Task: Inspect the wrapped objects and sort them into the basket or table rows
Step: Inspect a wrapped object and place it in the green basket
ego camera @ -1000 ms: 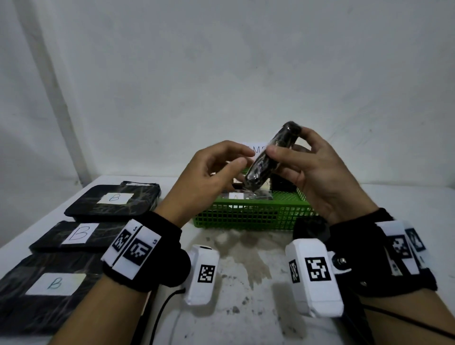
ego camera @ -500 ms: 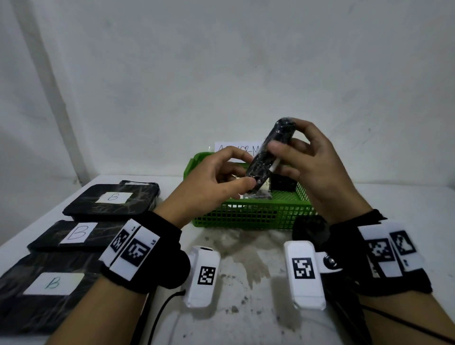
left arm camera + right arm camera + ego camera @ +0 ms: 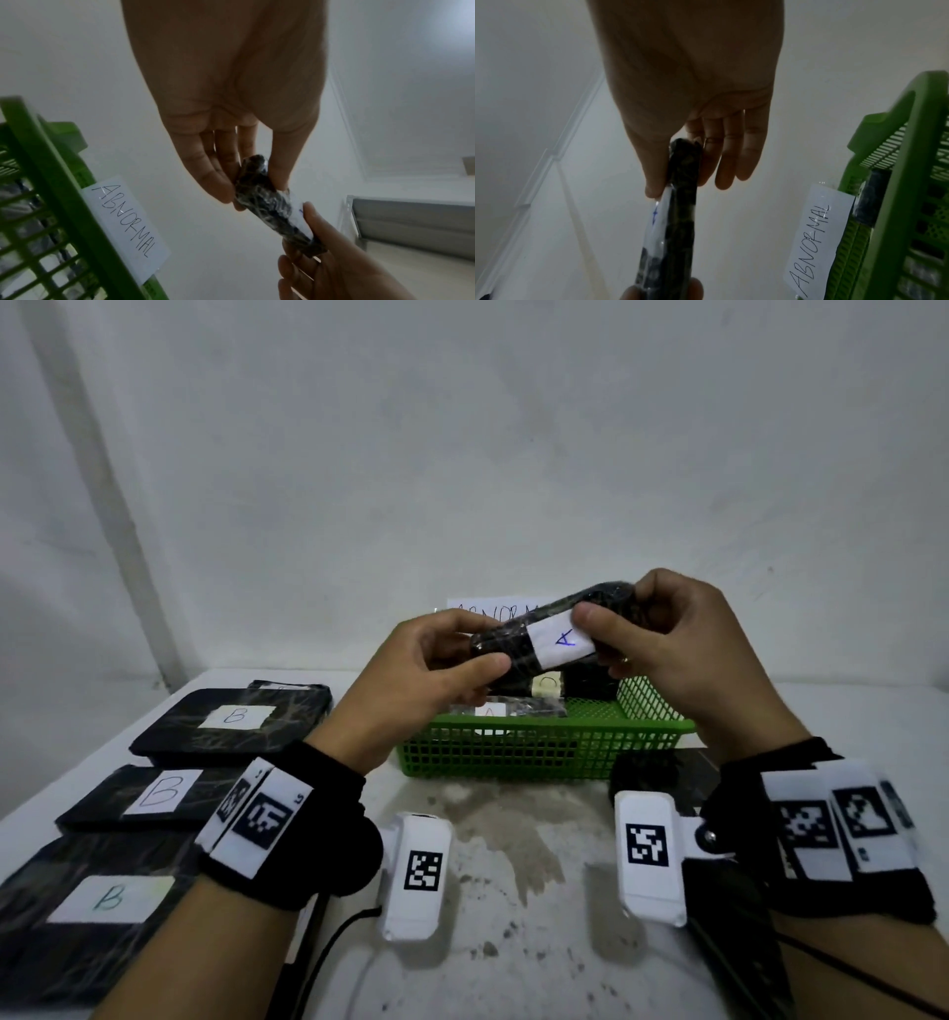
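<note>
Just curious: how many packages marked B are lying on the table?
3, in a column at the left: far, middle, near. A fourth may hide behind the far one.

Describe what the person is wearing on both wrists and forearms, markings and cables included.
Both hands are bare. The left wrist wears a black band with white panels printed with black square-code markers; a white camera box with its own marker hangs beside it, and a black cable runs from there. The right wrist wears a matching black band with white marker panels and a white marked box.
</note>
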`<control>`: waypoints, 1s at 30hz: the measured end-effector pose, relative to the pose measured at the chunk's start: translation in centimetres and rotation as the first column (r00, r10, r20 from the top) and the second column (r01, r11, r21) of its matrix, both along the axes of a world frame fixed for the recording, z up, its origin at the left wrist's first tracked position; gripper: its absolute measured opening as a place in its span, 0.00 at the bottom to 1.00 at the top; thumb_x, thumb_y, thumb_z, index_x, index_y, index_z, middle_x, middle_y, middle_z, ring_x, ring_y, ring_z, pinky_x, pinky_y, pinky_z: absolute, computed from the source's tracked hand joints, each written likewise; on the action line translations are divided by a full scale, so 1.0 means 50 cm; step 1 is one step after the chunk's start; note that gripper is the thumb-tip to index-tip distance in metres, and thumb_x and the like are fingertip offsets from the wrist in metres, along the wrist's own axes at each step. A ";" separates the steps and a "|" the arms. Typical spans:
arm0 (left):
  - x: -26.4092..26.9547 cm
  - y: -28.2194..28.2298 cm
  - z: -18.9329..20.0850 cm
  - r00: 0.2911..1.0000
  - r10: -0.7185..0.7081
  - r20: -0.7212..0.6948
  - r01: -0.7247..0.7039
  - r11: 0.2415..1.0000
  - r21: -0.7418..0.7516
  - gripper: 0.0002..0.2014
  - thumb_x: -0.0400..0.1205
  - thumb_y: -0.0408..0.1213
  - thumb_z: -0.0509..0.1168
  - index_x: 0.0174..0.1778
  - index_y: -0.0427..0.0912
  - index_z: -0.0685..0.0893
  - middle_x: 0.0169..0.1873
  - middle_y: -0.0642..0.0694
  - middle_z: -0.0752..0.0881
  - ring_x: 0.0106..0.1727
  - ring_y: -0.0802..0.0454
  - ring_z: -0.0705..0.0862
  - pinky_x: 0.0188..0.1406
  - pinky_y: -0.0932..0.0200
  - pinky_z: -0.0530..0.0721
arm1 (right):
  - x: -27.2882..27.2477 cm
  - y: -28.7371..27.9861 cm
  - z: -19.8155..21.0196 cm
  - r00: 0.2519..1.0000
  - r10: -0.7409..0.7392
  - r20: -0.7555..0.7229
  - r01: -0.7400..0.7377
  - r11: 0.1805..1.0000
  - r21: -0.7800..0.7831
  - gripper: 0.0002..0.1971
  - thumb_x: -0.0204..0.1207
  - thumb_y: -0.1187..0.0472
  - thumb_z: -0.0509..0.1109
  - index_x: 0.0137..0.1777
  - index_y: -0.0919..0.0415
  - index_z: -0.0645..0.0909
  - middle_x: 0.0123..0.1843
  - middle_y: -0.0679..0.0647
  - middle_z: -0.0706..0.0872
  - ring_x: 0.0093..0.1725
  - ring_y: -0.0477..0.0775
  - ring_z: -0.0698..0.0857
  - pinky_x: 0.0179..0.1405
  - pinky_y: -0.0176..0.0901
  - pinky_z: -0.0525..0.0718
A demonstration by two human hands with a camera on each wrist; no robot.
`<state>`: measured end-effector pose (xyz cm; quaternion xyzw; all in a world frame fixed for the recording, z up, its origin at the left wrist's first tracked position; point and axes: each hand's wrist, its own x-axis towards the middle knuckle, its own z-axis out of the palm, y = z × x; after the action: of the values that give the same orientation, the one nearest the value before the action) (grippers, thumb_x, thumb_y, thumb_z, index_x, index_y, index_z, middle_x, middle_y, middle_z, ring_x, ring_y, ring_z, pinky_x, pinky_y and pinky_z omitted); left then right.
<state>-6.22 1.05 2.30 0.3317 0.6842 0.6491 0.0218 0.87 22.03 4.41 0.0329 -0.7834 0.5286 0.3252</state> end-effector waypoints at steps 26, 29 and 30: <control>-0.026 0.102 0.010 0.984 0.073 -0.165 -0.125 0.936 -0.330 0.05 0.82 0.47 0.71 0.48 0.52 0.90 0.40 0.57 0.93 0.42 0.66 0.89 0.44 0.71 0.84 | 0.015 0.065 0.013 0.977 -0.212 -0.026 0.210 0.976 -0.061 0.14 0.72 0.57 0.81 0.54 0.42 0.85 0.43 0.49 0.94 0.40 0.56 0.93 0.48 0.65 0.92; -0.054 0.130 -0.006 0.977 0.103 -0.189 -0.172 0.902 -0.397 0.07 0.83 0.48 0.69 0.48 0.51 0.89 0.42 0.53 0.92 0.46 0.58 0.91 0.53 0.55 0.89 | -0.013 0.095 0.016 0.968 -0.244 0.066 0.245 0.969 -0.020 0.16 0.75 0.60 0.80 0.58 0.44 0.82 0.43 0.50 0.92 0.39 0.53 0.93 0.50 0.63 0.92; -0.063 0.138 -0.014 0.973 0.112 -0.200 -0.191 0.881 -0.433 0.07 0.83 0.48 0.69 0.48 0.51 0.89 0.42 0.53 0.92 0.46 0.57 0.90 0.54 0.53 0.89 | -0.030 0.105 0.017 0.961 -0.251 0.120 0.251 0.968 0.012 0.18 0.75 0.60 0.80 0.60 0.47 0.80 0.44 0.51 0.92 0.40 0.53 0.93 0.51 0.62 0.92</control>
<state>-9.37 7.97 1.60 0.3167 0.8388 0.4428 -0.0111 -0.66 27.30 5.28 -0.0994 -0.7986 0.4855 0.3416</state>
